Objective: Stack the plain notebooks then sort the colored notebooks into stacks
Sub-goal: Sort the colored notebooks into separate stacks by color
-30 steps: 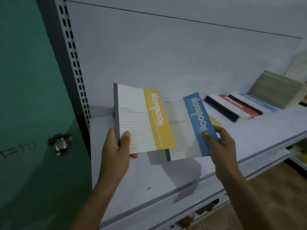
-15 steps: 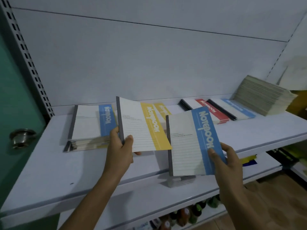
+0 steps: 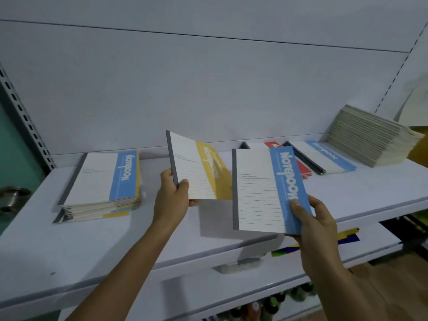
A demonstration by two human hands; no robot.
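The left hand, at the centre of the frame, grips a yellow-banded notebook by the lower end of its grey spine, thumb on the cover and fingers curled behind. The notebook rises up and to the right of that hand, tilted, held above the white shelf.

The right hand, at the lower right of centre, pinches a blue-banded notebook at its lower right corner, thumb pressed on the blue band. This notebook stands nearly upright, up and to the left of the hand, its left edge just beside the yellow one's right edge; whether the two touch cannot be told.

At the left of the frame a mixed stack lies on the shelf, a blue-banded cover on top, yellow edges showing lower down. Behind the held notebooks, toward the upper right, lie a red pile and a blue pile side by side. Farther right, a tall stack of plain notebooks sits at a slant against the back panel. A metal door knob shows at the left edge.
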